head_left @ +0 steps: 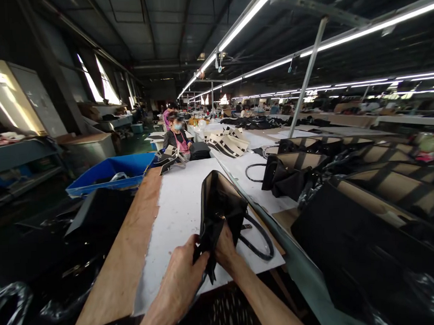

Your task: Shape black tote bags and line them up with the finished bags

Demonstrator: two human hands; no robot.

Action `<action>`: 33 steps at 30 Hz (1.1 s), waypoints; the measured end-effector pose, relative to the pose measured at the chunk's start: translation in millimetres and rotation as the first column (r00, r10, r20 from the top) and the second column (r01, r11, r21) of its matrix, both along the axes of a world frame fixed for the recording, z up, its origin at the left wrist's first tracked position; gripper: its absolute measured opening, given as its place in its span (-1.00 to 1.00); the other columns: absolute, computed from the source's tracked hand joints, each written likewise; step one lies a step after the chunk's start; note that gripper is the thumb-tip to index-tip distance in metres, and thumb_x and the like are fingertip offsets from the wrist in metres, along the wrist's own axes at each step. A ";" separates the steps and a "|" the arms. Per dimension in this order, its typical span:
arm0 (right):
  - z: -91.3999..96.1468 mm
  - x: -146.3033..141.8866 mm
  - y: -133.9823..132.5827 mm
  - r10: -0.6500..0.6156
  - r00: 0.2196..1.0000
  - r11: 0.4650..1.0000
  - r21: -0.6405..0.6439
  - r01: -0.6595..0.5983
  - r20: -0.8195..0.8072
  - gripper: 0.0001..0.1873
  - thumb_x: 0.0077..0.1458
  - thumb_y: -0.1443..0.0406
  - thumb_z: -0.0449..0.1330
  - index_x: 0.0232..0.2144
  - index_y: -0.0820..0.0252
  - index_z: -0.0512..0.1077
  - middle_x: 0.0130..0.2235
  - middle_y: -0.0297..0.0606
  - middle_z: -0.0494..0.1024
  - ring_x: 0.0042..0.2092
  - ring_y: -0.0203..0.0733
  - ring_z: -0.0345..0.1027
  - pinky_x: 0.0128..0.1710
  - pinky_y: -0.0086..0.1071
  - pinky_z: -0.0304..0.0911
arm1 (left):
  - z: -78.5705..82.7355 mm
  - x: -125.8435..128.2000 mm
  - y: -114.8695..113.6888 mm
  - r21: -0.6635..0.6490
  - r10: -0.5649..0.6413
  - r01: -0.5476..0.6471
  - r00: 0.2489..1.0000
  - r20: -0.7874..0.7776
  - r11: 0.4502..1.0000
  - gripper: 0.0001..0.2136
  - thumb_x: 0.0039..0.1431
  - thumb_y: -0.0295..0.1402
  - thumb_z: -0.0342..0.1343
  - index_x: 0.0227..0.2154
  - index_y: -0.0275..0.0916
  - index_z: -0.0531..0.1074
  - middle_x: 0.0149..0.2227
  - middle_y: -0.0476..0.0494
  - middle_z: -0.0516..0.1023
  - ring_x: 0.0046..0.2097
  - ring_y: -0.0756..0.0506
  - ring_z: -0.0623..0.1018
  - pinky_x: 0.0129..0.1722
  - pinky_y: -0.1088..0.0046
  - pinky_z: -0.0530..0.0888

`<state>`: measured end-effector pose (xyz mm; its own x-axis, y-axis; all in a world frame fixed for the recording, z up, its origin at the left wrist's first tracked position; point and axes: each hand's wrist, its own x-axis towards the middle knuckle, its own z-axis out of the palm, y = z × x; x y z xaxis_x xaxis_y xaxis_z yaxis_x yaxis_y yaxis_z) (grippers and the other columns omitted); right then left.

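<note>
A black handbag (219, 205) with a tan inside lies on white paper (179, 217) over a wooden worktable (124, 262). My left hand (182, 279) grips the bag's near black edge, fingers closed on it. My right hand (226, 250) is pressed against the same end of the bag, fingers partly hidden in its folds, holding it. A black loop handle (259, 237) of the bag trails to the right on the paper.
A pile of black-and-tan bags (365, 185) fills the right side. A blue bin (109, 174) stands at the table's left, with black sheets (97, 215) before it. A person in a striped top (176, 138) works at the far end. A slanted metal pole (307, 82) rises to the lights.
</note>
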<state>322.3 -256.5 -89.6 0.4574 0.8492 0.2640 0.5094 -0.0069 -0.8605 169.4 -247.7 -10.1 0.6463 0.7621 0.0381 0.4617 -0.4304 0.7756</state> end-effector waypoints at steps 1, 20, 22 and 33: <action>2.9 -1.1 9.3 0.038 0.999 0.999 0.020 -0.038 0.001 -0.68 -0.07 0.35 0.03 -0.19 0.18 0.35 -0.21 -0.13 0.47 -0.04 0.03 0.22 -0.02 -0.16 0.04 | -1.2 -2.7 0.2 0.000 0.009 -0.009 1.000 -0.003 1.000 -0.85 0.01 -0.39 -0.10 -0.37 -0.29 0.31 -0.54 -0.03 0.44 -0.49 -0.01 0.40 -0.51 0.54 0.23; -18.8 59.0 24.7 0.038 0.988 0.990 -0.138 -0.017 0.152 -0.70 -0.11 0.40 0.03 -0.28 0.15 0.41 -0.16 -0.21 0.46 -0.04 -0.06 0.22 -0.01 -0.18 0.06 | 3.2 -69.3 45.8 -0.044 0.130 -0.128 0.991 0.038 0.991 -0.77 0.01 -0.28 -0.07 -0.41 -0.30 0.42 -0.45 -0.04 0.50 -0.31 -0.09 0.46 -0.30 0.51 0.36; -22.1 73.1 22.1 -0.017 0.982 0.984 -0.169 0.049 0.186 -0.67 -0.12 0.43 0.02 -0.24 0.18 0.40 -0.14 -0.13 0.45 0.00 0.00 0.16 0.01 -0.13 0.01 | 4.3 -73.3 46.5 -0.066 0.112 -0.109 0.993 0.039 0.992 -0.76 0.01 -0.28 -0.07 -0.39 -0.30 0.43 -0.46 -0.04 0.50 -0.28 -0.11 0.47 -0.31 0.52 0.36; -40.4 -12.9 15.0 0.204 0.978 0.972 -0.114 -0.207 -0.034 -0.72 0.06 0.28 0.00 -0.16 0.17 0.33 -0.24 -0.22 0.46 -0.22 -0.17 0.34 -0.25 -0.30 0.25 | 0.7 -56.8 26.0 0.012 0.161 -0.161 0.986 -0.043 0.987 -0.78 0.02 -0.29 -0.09 -0.55 -0.31 0.36 -0.57 0.00 0.42 -0.44 -0.03 0.42 -0.53 0.61 0.24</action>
<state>309.3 -241.5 -130.0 0.2743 0.9499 0.1496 0.4917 -0.0049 -0.8707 112.7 -221.8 -9.4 0.5164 0.8561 0.0195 0.5589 -0.3543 0.7497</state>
